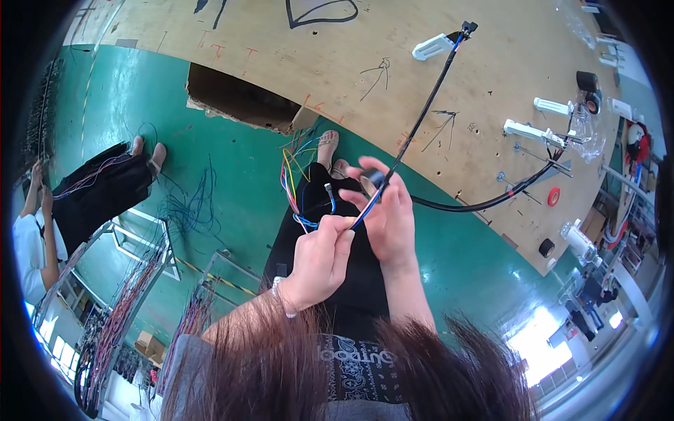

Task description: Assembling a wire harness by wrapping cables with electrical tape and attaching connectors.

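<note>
My left hand (321, 261) is closed in a pinch on a bundle of thin wires (364, 211), blue and white among them. Just to its right, my right hand (393, 223) has its fingers round a roll of black tape (372, 181), held against the same bundle. From there a black-wrapped cable branch (430, 105) runs up across the board to a dark connector (468, 28). Below the hands' working point, loose coloured wire ends (288, 184) and a small white-tipped connector (328, 187) hang over my lap.
A wooden board (281, 63) with drawn marks lies ahead. White holders (530, 132) carry a thick black cable (470, 208) at right. A red tape roll (554, 196) lies near the board's edge. At left, a co-worker (42, 238) holds wires near metal racks (133, 309).
</note>
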The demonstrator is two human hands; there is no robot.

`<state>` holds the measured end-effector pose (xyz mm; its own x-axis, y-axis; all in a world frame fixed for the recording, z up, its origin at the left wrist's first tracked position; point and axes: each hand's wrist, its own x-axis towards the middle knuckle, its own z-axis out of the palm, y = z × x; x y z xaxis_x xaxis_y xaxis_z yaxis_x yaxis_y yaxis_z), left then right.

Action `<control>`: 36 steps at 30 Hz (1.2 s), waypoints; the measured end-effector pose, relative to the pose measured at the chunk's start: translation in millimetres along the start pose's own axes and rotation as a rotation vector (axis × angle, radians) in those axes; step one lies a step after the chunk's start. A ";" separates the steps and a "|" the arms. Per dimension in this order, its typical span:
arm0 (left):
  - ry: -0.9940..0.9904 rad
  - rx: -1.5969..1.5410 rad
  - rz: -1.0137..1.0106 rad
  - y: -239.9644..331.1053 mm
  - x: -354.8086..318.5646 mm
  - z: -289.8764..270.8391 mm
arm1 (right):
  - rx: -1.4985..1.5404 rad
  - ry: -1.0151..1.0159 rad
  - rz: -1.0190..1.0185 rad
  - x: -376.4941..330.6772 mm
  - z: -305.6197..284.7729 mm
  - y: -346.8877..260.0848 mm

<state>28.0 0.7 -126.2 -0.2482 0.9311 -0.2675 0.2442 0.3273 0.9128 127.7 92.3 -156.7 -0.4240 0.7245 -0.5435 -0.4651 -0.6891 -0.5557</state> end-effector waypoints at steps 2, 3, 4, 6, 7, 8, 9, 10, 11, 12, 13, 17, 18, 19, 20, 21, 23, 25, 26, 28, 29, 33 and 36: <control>-0.008 0.010 -0.004 1.7 1.7 1.3 | -0.342 0.022 -0.300 -21.9 -16.3 4.4; 0.018 0.067 0.083 -1.4 -0.2 0.8 | -0.718 0.059 -0.352 -34.7 -10.4 -9.3; 0.043 0.127 0.170 -4.7 -2.3 0.2 | -1.017 -0.035 -0.443 -40.2 -1.8 -21.2; 0.026 0.146 0.205 -9.7 -5.4 6.3 | -1.348 -0.170 -0.521 -42.2 27.8 -47.0; 0.014 0.174 0.239 -10.7 -5.9 8.6 | -1.366 -0.225 -0.501 -33.1 34.5 -47.7; -0.007 0.124 0.168 1.5 -2.7 6.9 | -1.156 -0.097 -0.537 -21.3 33.4 -34.8; -0.004 0.131 0.171 2.1 -2.7 7.0 | -1.086 0.160 -0.357 -25.3 28.8 -25.7; 0.016 0.084 0.134 2.2 -2.3 7.2 | -0.868 0.165 -0.309 -18.7 20.1 -18.5; 0.034 0.033 0.089 -0.4 -4.8 8.7 | -0.651 0.172 -0.251 -11.4 11.3 -12.7; 0.024 -0.005 0.042 0.5 -6.3 6.1 | -0.449 0.079 -0.056 -6.7 9.7 -14.8; 0.021 -0.003 0.033 1.4 -11.0 3.5 | -0.274 -0.053 0.106 -4.0 5.3 -14.4; -0.109 -0.323 -0.222 1.9 -7.2 -1.6 | -0.157 0.024 -0.085 -27.1 -13.8 5.3; -0.102 -0.245 -0.213 2.1 -10.1 -3.2 | -0.331 0.052 -0.222 -35.7 -12.2 6.6; -0.097 -0.167 -0.204 2.8 -13.0 -4.1 | -0.329 0.048 -0.217 -45.4 -12.0 0.3; -0.051 -0.075 -0.074 0.7 -17.4 -3.3 | -0.790 -0.012 -0.370 -53.2 -1.7 -17.0; -0.053 -0.073 -0.077 -5.3 -23.1 -2.1 | -1.253 -0.069 -0.521 -60.0 12.7 -33.2; -0.053 0.149 0.166 -15.9 -29.8 -1.1 | -1.502 -0.268 -0.591 -44.7 41.2 -53.5; 0.013 0.186 0.185 -7.8 -32.7 2.3 | -0.982 0.085 -0.275 -34.6 40.4 -32.2; 0.024 0.162 0.233 -10.1 -31.6 1.9 | -0.811 0.167 -0.334 -27.9 22.3 -16.9; 0.038 0.141 0.278 -16.3 -35.5 -0.5 | -0.591 0.064 -0.146 -15.0 4.2 -13.0; 0.052 0.117 0.262 -20.1 -40.5 -3.6 | -0.528 -0.018 -0.011 -10.2 0.1 -10.6; -0.127 -0.550 -0.404 -26.9 -58.5 -10.0 | -0.156 -0.019 -0.188 -22.2 -7.1 22.8; -0.094 -0.423 -0.263 -24.8 -59.9 -9.5 | -0.765 -0.027 -0.360 -63.1 5.4 -5.2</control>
<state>28.0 -64.7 -130.0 -0.1599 0.8427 -0.5141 -0.2217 0.4768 0.8506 152.7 50.3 -116.2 -0.3740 0.8955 -0.2413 0.0746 -0.2303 -0.9702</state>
